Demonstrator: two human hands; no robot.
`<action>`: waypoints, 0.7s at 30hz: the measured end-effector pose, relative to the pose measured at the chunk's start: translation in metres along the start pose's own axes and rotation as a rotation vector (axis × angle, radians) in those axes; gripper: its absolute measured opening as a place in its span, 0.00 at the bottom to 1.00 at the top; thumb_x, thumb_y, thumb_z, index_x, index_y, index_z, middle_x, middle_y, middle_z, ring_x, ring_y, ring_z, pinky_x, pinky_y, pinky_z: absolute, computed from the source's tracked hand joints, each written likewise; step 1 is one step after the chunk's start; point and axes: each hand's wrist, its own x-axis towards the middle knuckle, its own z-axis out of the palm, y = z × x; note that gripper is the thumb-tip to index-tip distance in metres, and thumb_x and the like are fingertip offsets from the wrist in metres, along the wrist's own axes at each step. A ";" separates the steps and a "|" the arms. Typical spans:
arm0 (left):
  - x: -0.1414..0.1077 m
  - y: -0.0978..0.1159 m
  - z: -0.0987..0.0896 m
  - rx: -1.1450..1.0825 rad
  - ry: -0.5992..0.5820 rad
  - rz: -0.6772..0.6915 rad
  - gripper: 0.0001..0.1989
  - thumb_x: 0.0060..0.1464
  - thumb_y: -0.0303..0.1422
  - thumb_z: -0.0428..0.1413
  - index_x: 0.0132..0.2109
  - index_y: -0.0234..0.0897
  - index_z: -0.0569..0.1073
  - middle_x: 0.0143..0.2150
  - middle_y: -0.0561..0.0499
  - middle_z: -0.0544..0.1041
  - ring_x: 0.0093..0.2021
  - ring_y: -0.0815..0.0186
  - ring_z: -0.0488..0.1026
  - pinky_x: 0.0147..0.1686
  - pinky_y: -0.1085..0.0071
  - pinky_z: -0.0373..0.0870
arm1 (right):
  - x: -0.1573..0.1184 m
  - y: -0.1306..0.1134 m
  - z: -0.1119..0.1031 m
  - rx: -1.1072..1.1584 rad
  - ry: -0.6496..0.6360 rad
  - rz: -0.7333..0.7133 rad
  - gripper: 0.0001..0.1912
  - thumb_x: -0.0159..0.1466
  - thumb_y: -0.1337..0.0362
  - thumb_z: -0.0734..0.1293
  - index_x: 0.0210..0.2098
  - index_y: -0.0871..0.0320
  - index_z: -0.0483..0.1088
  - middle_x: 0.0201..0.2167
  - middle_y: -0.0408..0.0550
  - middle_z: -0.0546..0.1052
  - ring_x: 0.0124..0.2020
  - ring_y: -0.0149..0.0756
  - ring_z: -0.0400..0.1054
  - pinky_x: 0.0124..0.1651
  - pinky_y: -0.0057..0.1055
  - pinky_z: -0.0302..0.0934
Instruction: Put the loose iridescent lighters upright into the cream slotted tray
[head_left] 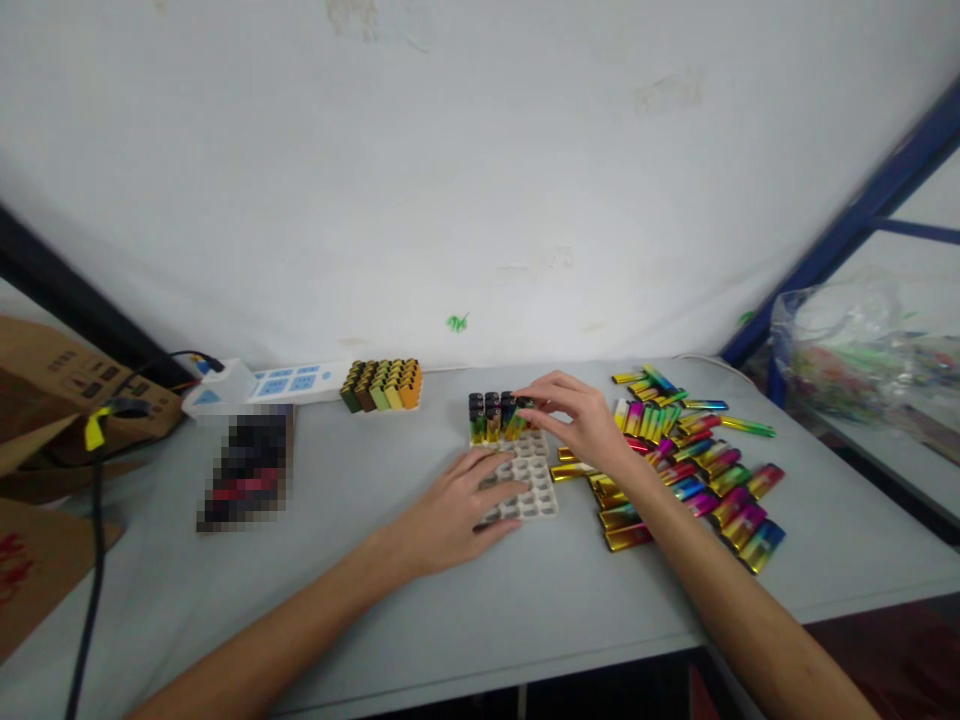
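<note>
A white tray with rows of holes (546,497) lies on the grey table. Several shiny lighters (492,425) with black tops stand upright in its far left part. My left hand (461,505) rests over the tray's near left side, fingers spread across the holes. At the tray's far side, the thumb and fingers of my right hand (574,410) pinch the top of a lighter (515,425) beside the standing ones; its lower end is at the tray. Right of the tray, under and beyond my right forearm, lies a loose pile of metallic, multicoloured lighters (697,490).
A filled block of lighters (382,385) stands near the wall at back left. Beside it are a white power strip (292,382) and a blurred-out dark item (251,465). Cardboard boxes (75,400) and a black cable (97,560) sit far left. Plastic bags (847,330) lie beyond the blue frame.
</note>
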 end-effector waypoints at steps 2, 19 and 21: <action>0.000 0.000 0.000 -0.002 -0.003 -0.002 0.19 0.66 0.36 0.64 0.63 0.44 0.77 0.65 0.41 0.72 0.66 0.49 0.67 0.67 0.48 0.69 | 0.000 0.001 -0.001 -0.058 -0.013 -0.036 0.12 0.73 0.59 0.70 0.53 0.55 0.80 0.45 0.51 0.80 0.40 0.36 0.77 0.44 0.33 0.76; -0.001 0.001 0.000 0.000 0.008 -0.012 0.19 0.66 0.36 0.63 0.63 0.46 0.77 0.65 0.43 0.73 0.67 0.50 0.67 0.67 0.49 0.69 | -0.008 0.009 0.013 -0.236 -0.005 -0.091 0.10 0.72 0.60 0.71 0.51 0.56 0.76 0.38 0.48 0.81 0.32 0.34 0.74 0.37 0.29 0.71; -0.001 0.001 0.000 0.001 0.001 -0.015 0.19 0.66 0.36 0.64 0.63 0.45 0.77 0.65 0.43 0.73 0.67 0.50 0.67 0.68 0.49 0.68 | -0.008 0.011 0.013 -0.243 -0.028 -0.102 0.10 0.73 0.60 0.70 0.52 0.55 0.76 0.41 0.49 0.81 0.33 0.34 0.75 0.38 0.29 0.71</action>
